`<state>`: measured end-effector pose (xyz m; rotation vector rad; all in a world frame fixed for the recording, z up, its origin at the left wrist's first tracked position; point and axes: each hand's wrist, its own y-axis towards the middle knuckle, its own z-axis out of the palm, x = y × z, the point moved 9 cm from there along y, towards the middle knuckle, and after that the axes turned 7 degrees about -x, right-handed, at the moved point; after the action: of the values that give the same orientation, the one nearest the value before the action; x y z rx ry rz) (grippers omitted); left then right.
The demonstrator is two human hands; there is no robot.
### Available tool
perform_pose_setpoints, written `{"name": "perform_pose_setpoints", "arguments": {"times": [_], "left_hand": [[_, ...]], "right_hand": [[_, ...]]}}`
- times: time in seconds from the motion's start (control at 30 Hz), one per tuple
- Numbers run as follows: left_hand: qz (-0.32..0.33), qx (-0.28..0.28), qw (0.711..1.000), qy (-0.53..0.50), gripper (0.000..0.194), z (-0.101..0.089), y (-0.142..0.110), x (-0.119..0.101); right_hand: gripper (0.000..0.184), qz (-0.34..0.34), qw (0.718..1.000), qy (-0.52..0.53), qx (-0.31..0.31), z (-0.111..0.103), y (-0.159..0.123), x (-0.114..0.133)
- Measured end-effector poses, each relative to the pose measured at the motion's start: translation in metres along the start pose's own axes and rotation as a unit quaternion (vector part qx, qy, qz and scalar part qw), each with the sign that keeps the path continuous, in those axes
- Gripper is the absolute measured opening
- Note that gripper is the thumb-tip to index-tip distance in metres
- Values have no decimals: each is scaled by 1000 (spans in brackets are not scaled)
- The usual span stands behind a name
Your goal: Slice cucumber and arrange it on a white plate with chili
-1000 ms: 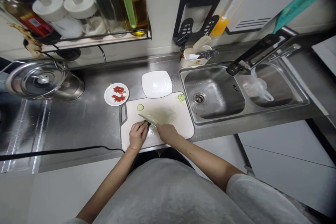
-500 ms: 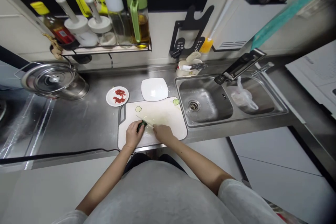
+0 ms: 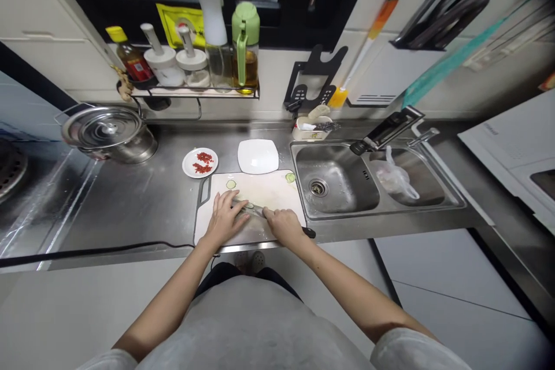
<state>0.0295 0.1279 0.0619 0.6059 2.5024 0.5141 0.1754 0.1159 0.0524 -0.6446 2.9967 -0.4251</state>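
Note:
My right hand (image 3: 286, 226) grips a kitchen knife (image 3: 259, 211), its black handle end showing past my palm. The blade lies low over the white cutting board (image 3: 277, 191) and points left. A pale green slice sits on or against the blade. My left hand (image 3: 224, 218) is open, fingers spread, over the board's left half at the blade's tip. Whatever lies beneath that hand is hidden. One cucumber slice (image 3: 231, 184) rests near the upper left of the board, and pale green pieces (image 3: 290, 177) lie in its upper right corner.
Behind the board stand a white plate (image 3: 258, 156) and a small plate (image 3: 189, 164) with chopped red bits. A double sink (image 3: 342, 199) with a faucet is on the right. A lidded steel pot (image 3: 143, 144) stands left, below a rack (image 3: 191, 93) of bottles and jars.
My left hand has gone from curled around a dark green piece to spread flat near the blade; the piece is now hidden. The knife lies lower and flatter. My head view has shifted.

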Motion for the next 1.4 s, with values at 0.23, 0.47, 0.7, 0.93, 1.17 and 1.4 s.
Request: {"name": "perform_pose_setpoints", "arguments": {"times": [0.23,0.47,0.7,0.93,1.17,1.4], "left_hand": [[-3,-13,999,-37,14,3,1,-9],[-163,-92,968,-165,17,-3,0,7],[-438,-41,885,-152,18,34,-13,76],[-400,77,912,-46,21,59,26,106],[-294,109,947,69,23,69,49,109],[-305,61,949,60,23,61,37,114]], "right_hand": [[38,0,1000,-26,10,0,-8,-4],[37,56,997,-48,19,14,-12,-34],[35,127,991,-15,31,36,-24,-65],[38,150,988,12,28,42,-30,-71],[39,170,984,28,40,42,-34,-73],[37,165,984,45,47,38,-24,-64]]}}
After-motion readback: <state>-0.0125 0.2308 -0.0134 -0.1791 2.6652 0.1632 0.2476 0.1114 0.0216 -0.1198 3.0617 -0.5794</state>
